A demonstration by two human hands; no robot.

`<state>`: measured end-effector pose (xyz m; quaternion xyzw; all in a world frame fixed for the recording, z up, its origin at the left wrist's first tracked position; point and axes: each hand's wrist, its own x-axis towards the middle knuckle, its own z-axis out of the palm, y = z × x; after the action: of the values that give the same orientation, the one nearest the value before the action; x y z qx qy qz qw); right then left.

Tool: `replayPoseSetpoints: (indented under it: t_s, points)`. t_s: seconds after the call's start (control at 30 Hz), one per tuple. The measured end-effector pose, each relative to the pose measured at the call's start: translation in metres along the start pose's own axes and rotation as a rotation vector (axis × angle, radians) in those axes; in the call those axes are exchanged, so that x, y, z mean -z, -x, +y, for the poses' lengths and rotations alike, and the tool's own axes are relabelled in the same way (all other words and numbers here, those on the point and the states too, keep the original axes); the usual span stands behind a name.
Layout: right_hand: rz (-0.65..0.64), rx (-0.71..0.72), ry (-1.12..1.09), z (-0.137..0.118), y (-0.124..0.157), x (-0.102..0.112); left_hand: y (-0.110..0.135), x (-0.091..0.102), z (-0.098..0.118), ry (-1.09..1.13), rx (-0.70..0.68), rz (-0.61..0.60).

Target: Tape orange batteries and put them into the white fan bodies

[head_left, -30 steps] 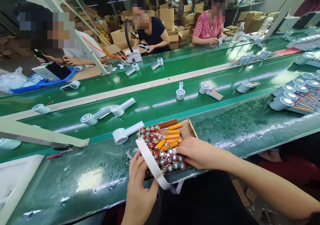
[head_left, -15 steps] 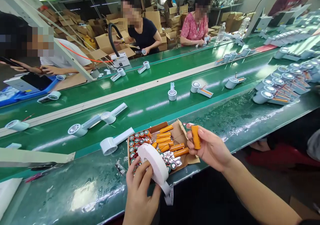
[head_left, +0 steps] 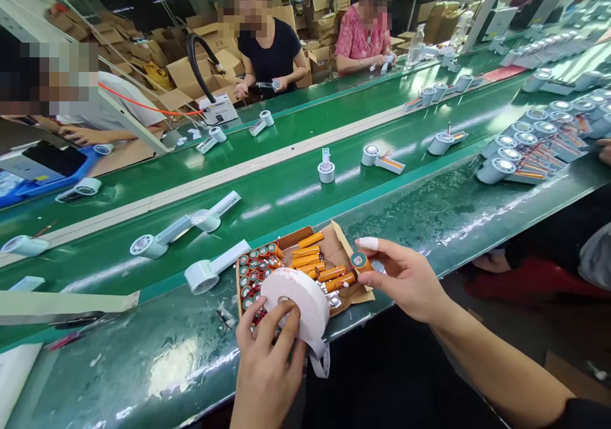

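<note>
My left hand (head_left: 272,346) grips a roll of white tape (head_left: 305,302), two fingers at its core, with a loose strip curling down below it. In my right hand (head_left: 405,276) is an orange battery (head_left: 360,261), pinched between thumb and fingers with its round end towards me. White tape wraps one fingertip of that hand. Between the hands lies an open cardboard box (head_left: 344,241) of orange batteries with thin wires. Some stand upright at its left, others lie flat. The tape roll hides part of the box.
Beyond the box runs a green conveyor belt (head_left: 267,193) carrying several pale blue handheld fan bodies (head_left: 326,172). Rows of fan bodies (head_left: 499,168) with batteries in their handles crowd the bench at right. Several people sit across the belt; a white post (head_left: 114,91) rises at left.
My right hand has turned the battery from upright to end-on. The tape roll in my left hand has tilted to show more of its flat side. The view has shifted slightly.
</note>
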<state>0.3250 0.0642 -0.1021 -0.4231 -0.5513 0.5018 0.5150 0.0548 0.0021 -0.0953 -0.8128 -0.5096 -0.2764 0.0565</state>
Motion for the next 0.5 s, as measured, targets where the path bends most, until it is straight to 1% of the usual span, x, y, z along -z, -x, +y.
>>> replayPoseSetpoints:
  t_s: [0.07,0.13,0.2,0.27,0.37,0.43,0.5]
  points:
    - [-0.039,-0.075,-0.041,0.002,0.004,-0.001,0.001,-0.002,0.001,-0.007,-0.009,-0.013]
    - [-0.102,-0.096,-0.001,0.001,0.007,-0.003,0.002,-0.003,0.0,-0.026,-0.033,-0.04]
    - [-0.131,-0.048,0.114,-0.004,0.006,-0.005,0.002,-0.002,-0.002,-0.065,-0.087,-0.101]
    - [-0.153,0.005,0.236,-0.012,0.004,-0.007,0.0,0.0,-0.005,-0.11,-0.176,-0.166]
    - [-0.254,0.025,0.42,-0.026,0.002,-0.008,-0.006,0.005,-0.009,-0.156,-0.313,-0.223]
    - [-0.328,-0.016,0.474,-0.03,0.0,-0.007,-0.011,0.008,-0.011,-0.187,-0.362,-0.24]
    - [-0.355,-0.105,0.394,-0.026,-0.002,-0.004,-0.016,0.012,-0.01,-0.23,-0.384,-0.266]
